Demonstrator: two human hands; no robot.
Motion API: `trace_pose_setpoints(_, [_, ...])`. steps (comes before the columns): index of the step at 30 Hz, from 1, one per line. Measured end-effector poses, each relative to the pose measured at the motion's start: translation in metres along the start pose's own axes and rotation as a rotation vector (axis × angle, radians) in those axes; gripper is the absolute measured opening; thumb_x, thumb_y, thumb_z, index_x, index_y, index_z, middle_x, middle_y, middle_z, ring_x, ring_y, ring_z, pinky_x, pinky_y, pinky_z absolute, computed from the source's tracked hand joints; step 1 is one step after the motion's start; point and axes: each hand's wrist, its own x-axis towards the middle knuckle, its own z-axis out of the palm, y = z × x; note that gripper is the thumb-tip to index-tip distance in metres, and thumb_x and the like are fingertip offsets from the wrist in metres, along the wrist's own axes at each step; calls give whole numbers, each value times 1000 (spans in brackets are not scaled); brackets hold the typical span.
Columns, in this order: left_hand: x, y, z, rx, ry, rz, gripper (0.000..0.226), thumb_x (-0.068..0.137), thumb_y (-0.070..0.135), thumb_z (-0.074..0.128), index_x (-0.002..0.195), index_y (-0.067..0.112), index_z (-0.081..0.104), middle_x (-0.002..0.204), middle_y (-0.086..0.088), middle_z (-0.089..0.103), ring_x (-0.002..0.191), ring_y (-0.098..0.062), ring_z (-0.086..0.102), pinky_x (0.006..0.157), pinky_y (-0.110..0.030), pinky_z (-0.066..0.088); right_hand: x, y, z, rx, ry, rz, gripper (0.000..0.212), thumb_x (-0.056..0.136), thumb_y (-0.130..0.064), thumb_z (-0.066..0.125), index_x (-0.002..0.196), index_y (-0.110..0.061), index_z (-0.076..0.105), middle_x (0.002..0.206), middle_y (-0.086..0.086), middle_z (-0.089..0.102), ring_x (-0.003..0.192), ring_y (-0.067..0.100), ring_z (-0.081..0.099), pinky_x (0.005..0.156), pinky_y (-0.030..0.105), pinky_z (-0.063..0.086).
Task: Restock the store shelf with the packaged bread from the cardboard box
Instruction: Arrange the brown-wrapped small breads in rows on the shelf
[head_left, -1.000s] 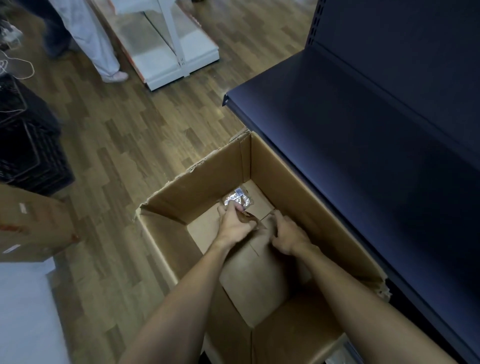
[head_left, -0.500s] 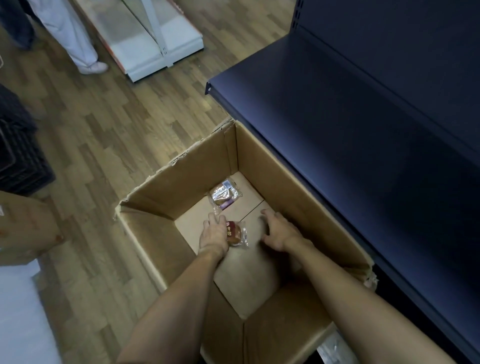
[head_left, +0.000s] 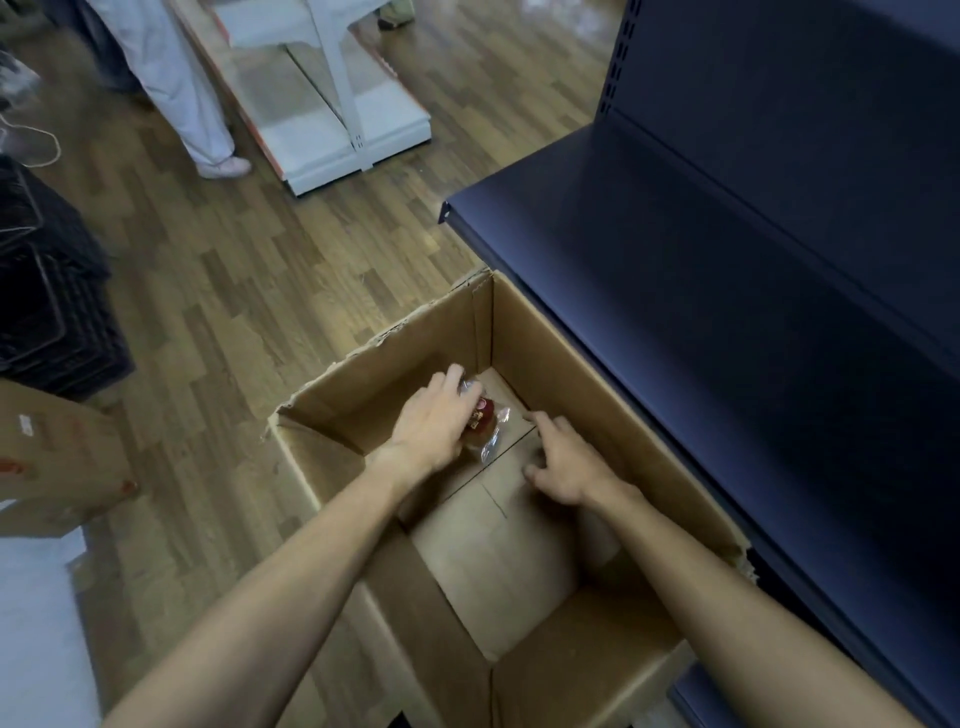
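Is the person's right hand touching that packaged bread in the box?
Apart. The head view shows bare cardboard between the right hand and the packaged bread; the left hand holds it.

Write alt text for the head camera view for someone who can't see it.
Both hands reach into an open cardboard box on a wooden floor: the left hand grips a packaged bread at the bottom, while the right hand rests open on the box floor beside it. A dark blue shelf stands bare just right of the box.
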Motion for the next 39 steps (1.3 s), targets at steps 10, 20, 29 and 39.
trace_pose_setpoints(10, [-61,-41,-78,-178,348,150,64,69,33,72,127,13,52,129,-8,43,113,-25,48,86,-37,52,-63,-68,-29,-5,328,-211,98,81,-38,75,155,-32,11,148,-5,23,94,15,60,78,30,50])
trace_pose_setpoints(20, [-106,-39,-148,-290,499,214,60,72,34,66,128,18,49,124,1,43,111,-18,49,78,-35,54,-125,-154,-57,-387,680,-361,97,74,-52,76,152,-27,24,152,-2,33,122,21,53,87,35,51])
trace_pose_setpoints(29, [-123,-34,-206,-214,626,307,63,72,42,70,127,22,48,120,5,47,104,-16,52,71,-32,54,-173,-180,-101,-522,864,-329,62,82,-39,68,135,-23,40,126,-1,47,100,21,57,70,37,53])
trace_pose_setpoints(39, [-136,-12,-274,-181,752,390,92,70,38,77,148,20,31,139,4,43,114,-16,52,81,-31,54,-235,-189,-167,-652,1014,-354,55,82,-39,69,127,-19,45,123,2,47,100,25,56,58,32,42])
